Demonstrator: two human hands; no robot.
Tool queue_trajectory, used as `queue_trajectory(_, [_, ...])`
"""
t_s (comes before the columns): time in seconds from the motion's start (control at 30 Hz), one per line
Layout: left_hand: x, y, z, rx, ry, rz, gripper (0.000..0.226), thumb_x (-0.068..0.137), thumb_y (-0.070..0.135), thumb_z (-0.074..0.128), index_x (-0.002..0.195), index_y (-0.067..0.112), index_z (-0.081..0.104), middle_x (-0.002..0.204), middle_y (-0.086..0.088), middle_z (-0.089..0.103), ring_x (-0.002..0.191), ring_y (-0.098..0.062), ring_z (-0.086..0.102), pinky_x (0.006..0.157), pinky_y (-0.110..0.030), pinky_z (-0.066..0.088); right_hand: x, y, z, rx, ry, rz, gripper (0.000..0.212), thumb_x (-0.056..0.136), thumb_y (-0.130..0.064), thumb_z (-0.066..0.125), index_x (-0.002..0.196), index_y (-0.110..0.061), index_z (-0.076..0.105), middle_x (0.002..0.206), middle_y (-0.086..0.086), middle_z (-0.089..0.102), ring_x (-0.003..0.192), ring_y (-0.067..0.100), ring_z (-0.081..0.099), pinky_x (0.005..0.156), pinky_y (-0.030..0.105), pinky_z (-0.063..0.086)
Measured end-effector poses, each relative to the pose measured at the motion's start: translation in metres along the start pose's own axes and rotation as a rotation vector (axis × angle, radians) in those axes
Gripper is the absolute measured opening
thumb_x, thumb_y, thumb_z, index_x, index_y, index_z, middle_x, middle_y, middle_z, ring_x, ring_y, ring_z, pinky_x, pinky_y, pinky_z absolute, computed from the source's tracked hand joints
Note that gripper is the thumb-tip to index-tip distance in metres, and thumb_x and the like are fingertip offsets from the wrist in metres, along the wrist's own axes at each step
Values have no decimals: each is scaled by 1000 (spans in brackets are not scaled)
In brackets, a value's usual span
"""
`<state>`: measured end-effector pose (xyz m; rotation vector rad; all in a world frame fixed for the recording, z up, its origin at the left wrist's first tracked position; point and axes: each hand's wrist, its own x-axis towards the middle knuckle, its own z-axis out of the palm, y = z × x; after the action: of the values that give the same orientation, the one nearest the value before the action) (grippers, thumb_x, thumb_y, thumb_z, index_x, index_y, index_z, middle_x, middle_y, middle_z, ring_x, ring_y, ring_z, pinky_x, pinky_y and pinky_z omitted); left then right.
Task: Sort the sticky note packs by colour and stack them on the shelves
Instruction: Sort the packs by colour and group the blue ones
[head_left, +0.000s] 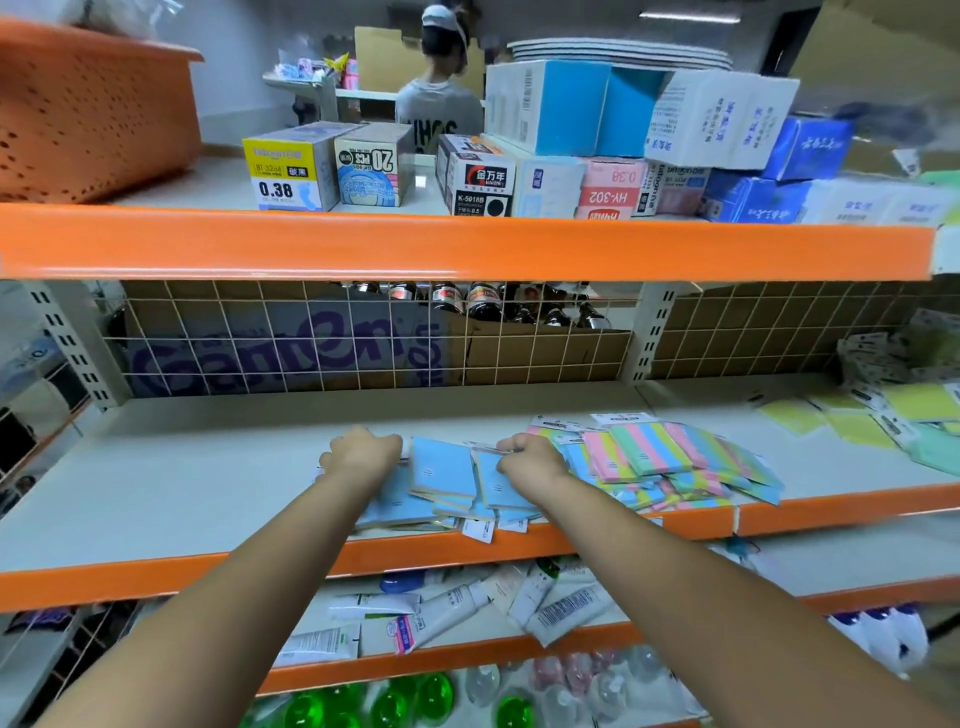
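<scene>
Your left hand is resting, fingers curled, on the blue sticky note packs lying on the middle shelf; whether its grip is closing on one, I cannot tell. Your right hand is pinching the top edge of a blue pack. Striped multicolour packs are lying just beside, to the right.

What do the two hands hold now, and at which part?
The right hand pinches a blue sticky note pack at its top edge. The left hand rests curled on the blue packs; whether it grips one cannot be told.
</scene>
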<state>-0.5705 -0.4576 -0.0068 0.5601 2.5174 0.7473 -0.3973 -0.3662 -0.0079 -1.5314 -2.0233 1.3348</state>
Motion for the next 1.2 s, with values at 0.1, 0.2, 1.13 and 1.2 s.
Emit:
queue_trajectory(0.1, [-7, 16, 7, -58, -50, 73, 49, 83, 36, 51, 125, 10, 51, 117, -16, 61, 108, -37, 55, 94, -41, 47, -3, 1, -10, 15, 14, -4, 39, 92, -7, 49, 130, -16, 57, 134, 5, 54, 121, 25, 51, 92, 24, 40])
queue_trajectory(0.2, [-19, 32, 14, -51, -40, 139, 43, 84, 36, 52, 119, 11, 56, 114, -14, 63, 105, -35, 56, 92, -38, 47, -5, 5, -23, 46, 26, -6, 40, 92, -9, 53, 131, -16, 56, 138, 6, 53, 125, 25, 49, 102, 29, 39])
queue_trajectory(1.13, [-232, 291, 278, 10, -245, 619, 18, 88, 21, 52, 72, 16, 55, 77, -9, 62, 80, -26, 58, 71, -27, 43, -12, 211, -340, -10, 320, -75, 16, 86, -15, 57, 92, -23, 70, 106, 6, 71, 99, 30, 66, 90, 38, 53])
queue_trajectory(1.2, [-250, 309, 306, 96, -272, 668, 11, 88, 24, 51, 82, 20, 59, 87, -7, 66, 88, -28, 62, 75, -27, 46, -15, 235, -370, -62, 333, -64, 21, 89, -12, 54, 103, -16, 70, 113, 5, 68, 107, 26, 62, 93, 31, 49])
